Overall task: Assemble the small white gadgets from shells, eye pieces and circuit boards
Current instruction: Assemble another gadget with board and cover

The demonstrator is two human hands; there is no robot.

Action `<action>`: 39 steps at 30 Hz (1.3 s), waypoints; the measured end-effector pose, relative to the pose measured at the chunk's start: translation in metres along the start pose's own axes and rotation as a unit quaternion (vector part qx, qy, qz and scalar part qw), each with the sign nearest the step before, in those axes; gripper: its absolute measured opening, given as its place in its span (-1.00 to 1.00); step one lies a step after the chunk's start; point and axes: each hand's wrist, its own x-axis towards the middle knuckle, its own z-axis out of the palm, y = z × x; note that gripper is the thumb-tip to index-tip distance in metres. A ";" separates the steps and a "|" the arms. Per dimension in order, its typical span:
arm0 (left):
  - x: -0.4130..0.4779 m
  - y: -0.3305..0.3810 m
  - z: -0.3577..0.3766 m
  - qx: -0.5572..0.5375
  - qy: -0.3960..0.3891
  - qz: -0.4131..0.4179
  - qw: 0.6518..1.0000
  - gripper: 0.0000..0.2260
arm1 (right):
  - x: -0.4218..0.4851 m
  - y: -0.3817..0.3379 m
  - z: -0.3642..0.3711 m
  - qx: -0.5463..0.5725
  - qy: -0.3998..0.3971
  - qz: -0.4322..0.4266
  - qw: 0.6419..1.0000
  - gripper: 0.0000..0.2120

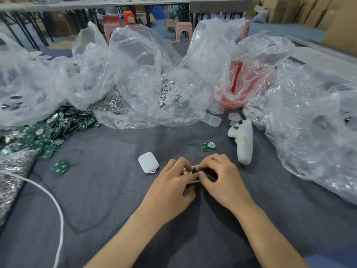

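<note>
Both your hands meet low at centre over the grey-covered bench (pixel 108 209). Your left hand (pixel 172 184) curls round a small white shell (pixel 194 167), and your right hand (pixel 220 178) pinches the same shell from the other side. A dark bit sits at your fingertips, possibly an eye piece; the view is too poor to confirm.

- Near left: a white cord (pixel 58 209) loops across the cloth.
- Just left of your left hand: a second shell (pixel 148 162) lies flat, and further left is a single green board (pixel 60 167).
- Beyond your right hand: a loose circuit board (pixel 208 146) with a round silver part, and beside it a white controller (pixel 242 141).
- Far left: a heap of circuit boards (pixel 48 130).
- Far: clear bags, one holding white discs (pixel 173 89), one with red contents (pixel 241 88).
</note>
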 end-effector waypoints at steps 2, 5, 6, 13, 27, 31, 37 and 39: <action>0.003 -0.001 -0.007 -0.023 -0.012 -0.006 1.000 -0.84 | 0.001 0.001 0.001 -0.008 -0.001 -0.003 1.000 -0.94; 0.041 -0.010 -0.021 -0.073 0.028 -0.040 0.996 -0.84 | 0.003 0.003 0.005 -0.016 0.015 -0.006 1.000 -0.95; 0.064 -0.016 -0.027 -0.066 0.049 -0.054 0.995 -0.80 | 0.004 0.003 0.006 -0.017 0.016 -0.006 1.000 -0.94; 0.210 -0.108 -0.026 0.076 -0.038 -0.294 0.952 -0.69 | -0.001 0.000 0.003 -0.073 -0.027 -0.104 0.992 -0.63; 0.160 -0.141 -0.007 0.076 0.032 -0.274 0.958 -0.65 | 0.006 0.007 0.011 -0.032 -0.013 -0.113 0.993 -0.66; 0.153 -0.127 -0.017 0.069 0.114 -0.240 0.962 -0.70 | 0.006 0.008 0.012 -0.006 0.002 -0.099 0.995 -0.77; 0.079 -0.051 -0.032 -0.279 0.240 -0.241 0.898 -0.80 | 0.015 -0.003 0.022 -0.018 0.017 -0.131 0.991 -0.92; 0.051 -0.038 -0.027 -0.347 0.224 -0.259 0.873 -0.79 | 0.025 -0.004 0.024 -0.080 0.009 -0.175 0.981 -0.93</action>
